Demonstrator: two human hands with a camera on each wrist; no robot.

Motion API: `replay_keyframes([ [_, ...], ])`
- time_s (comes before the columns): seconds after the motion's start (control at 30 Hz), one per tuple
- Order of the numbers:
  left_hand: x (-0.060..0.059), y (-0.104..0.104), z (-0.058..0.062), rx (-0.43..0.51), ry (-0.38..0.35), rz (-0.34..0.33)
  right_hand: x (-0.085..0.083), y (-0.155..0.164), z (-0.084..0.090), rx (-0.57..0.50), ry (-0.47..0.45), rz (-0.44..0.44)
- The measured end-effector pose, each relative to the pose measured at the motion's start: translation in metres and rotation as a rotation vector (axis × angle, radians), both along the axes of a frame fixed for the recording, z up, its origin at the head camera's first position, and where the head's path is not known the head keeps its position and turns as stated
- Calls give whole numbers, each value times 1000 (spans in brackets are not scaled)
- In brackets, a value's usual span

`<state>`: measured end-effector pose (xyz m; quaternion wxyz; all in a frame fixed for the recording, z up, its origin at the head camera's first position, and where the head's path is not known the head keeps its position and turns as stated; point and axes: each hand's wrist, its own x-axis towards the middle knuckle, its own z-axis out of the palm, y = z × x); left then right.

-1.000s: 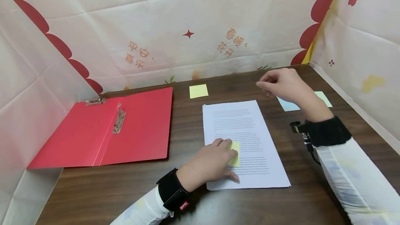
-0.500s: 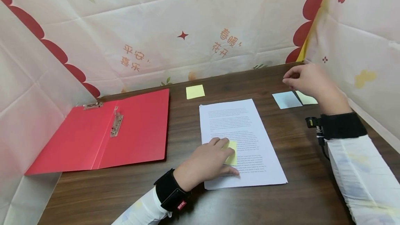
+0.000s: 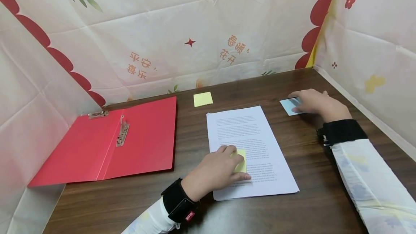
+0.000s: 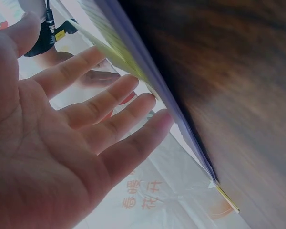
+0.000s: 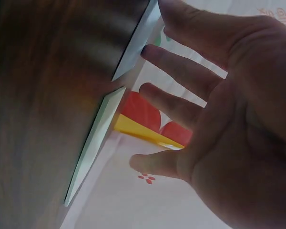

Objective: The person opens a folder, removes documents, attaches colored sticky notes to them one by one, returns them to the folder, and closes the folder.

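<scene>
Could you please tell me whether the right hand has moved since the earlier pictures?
Yes. The right hand has come down from above the table onto the blue note, right of the printed sheet.

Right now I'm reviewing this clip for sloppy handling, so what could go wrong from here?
1. The right hand lies flat on the blue sticky note; peeling one sheet might drag the pad across the table, since nothing else steadies it.
2. The left hand presses a yellow sticky note onto the printed sheets; if it shifts, the note could stick crooked or the stack could fan out.
</scene>
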<state>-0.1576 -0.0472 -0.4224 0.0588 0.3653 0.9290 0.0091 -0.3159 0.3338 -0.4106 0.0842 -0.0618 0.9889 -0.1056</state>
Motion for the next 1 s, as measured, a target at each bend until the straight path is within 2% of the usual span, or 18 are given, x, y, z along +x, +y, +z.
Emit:
replay_keyframes([
  [0.2, -2, 0, 1, 27, 9, 23, -1, -6, 3, 34, 47, 38],
  [0.37, -4, 0, 3, 61, -15, 56, -1, -6, 6, 45, 32, 34],
  [0.57, -6, -2, 6, 82, -15, 62, 2, 0, 4, 32, 2, 16],
  [0.7, -8, -4, 6, 110, -37, 68, 4, 1, 6, 8, 18, 51],
  [0.77, -10, -6, 8, 140, -52, 84, 5, -1, 12, -39, 58, 77],
  [0.87, -14, -11, 15, 212, -61, 112, 10, -13, 30, -135, 141, 115],
  [0.93, -18, -15, 20, 290, -62, 125, 17, -27, 46, -195, 189, 116],
  [1.0, -22, -19, 24, 418, -71, 126, 28, -45, 63, -261, 226, 114],
])
